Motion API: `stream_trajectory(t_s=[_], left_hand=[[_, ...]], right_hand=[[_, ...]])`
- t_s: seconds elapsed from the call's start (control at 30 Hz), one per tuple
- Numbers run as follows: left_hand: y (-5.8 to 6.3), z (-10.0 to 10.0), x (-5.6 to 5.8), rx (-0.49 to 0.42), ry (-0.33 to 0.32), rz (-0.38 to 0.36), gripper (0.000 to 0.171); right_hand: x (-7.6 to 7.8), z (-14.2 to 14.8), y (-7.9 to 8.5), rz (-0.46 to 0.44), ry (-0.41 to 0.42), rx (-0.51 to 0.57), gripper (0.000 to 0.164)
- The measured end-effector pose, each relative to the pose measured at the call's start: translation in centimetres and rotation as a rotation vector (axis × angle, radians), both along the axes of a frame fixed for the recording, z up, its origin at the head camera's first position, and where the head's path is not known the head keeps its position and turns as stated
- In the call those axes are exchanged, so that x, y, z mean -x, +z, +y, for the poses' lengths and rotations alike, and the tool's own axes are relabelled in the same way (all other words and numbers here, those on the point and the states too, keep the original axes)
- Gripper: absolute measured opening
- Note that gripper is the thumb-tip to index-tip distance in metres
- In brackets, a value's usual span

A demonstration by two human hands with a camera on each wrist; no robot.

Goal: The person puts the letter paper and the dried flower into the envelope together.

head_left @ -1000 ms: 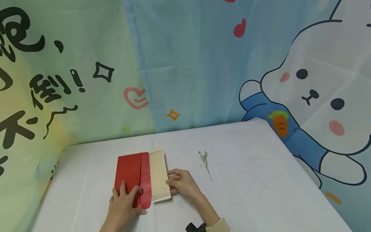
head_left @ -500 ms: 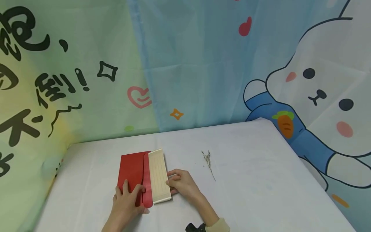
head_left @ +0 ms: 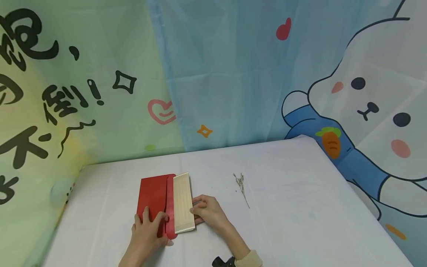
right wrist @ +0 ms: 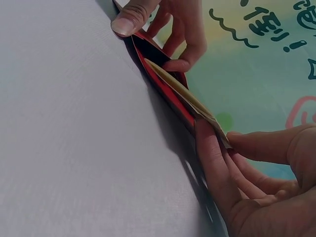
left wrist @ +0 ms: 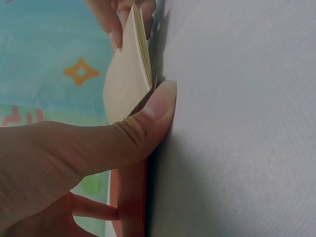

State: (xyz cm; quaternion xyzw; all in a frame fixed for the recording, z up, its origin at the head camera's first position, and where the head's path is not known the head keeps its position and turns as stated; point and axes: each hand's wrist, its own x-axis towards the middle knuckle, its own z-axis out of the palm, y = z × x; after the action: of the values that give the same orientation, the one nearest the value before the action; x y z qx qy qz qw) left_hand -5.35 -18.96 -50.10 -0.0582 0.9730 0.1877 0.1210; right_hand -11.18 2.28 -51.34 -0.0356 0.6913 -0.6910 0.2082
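Note:
A red envelope [head_left: 151,187] lies on the white-covered table, its flap [head_left: 170,207] folded out to the right. My left hand [head_left: 146,231] holds it at the lower edge. In the right wrist view the thumb presses the near edge while a bent finger keeps the dark mouth apart. Cream, lined, folded letter paper [head_left: 183,202] overlaps the flap, one end at the mouth. My right hand [head_left: 211,213] pinches the paper's right edge between thumb and fingers. From the left wrist, the paper's layered folds [left wrist: 140,49] show past my left thumb.
A dried flower sprig [head_left: 241,187] lies to the right of my right hand. Behind the table hangs a printed cloth [head_left: 227,74] in green and blue. A black object [head_left: 223,261] sits at my right cuff.
The paper has shifted slightly left over the flap, towards the envelope's mouth, with my right hand. My left hand keeps its hold. The head view has turned a little.

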Motion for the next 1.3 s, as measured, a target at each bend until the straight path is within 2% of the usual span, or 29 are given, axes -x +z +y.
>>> stream_trajectory(t_s=[0.27, 0.57, 0.8, 1.07, 1.3], left_hand=[[0.1, 0.0, 0.1, -0.001, 0.007, -0.023, 0.070], [0.1, -0.1, 0.1, -0.006, -0.002, -0.013, 0.072], [0.1, -0.1, 0.0, -0.027, -0.027, -0.005, 0.066], [0.0, -0.1, 0.0, -0.007, -0.031, -0.015, 0.063], [0.2, -0.3, -0.2, -0.024, -0.043, 0.014, 0.061]], right_hand=[[0.1, -0.6, -0.4, 0.003, 0.009, -0.015, 0.036], [0.1, -1.4, -0.6, 0.002, 0.016, -0.004, 0.035], [0.0, -2.0, -0.2, 0.008, 0.032, -0.025, 0.035], [0.0, -2.4, -0.2, 0.005, 0.044, -0.036, 0.034], [-0.1, -2.6, -0.3, 0.005, 0.048, -0.037, 0.036]])
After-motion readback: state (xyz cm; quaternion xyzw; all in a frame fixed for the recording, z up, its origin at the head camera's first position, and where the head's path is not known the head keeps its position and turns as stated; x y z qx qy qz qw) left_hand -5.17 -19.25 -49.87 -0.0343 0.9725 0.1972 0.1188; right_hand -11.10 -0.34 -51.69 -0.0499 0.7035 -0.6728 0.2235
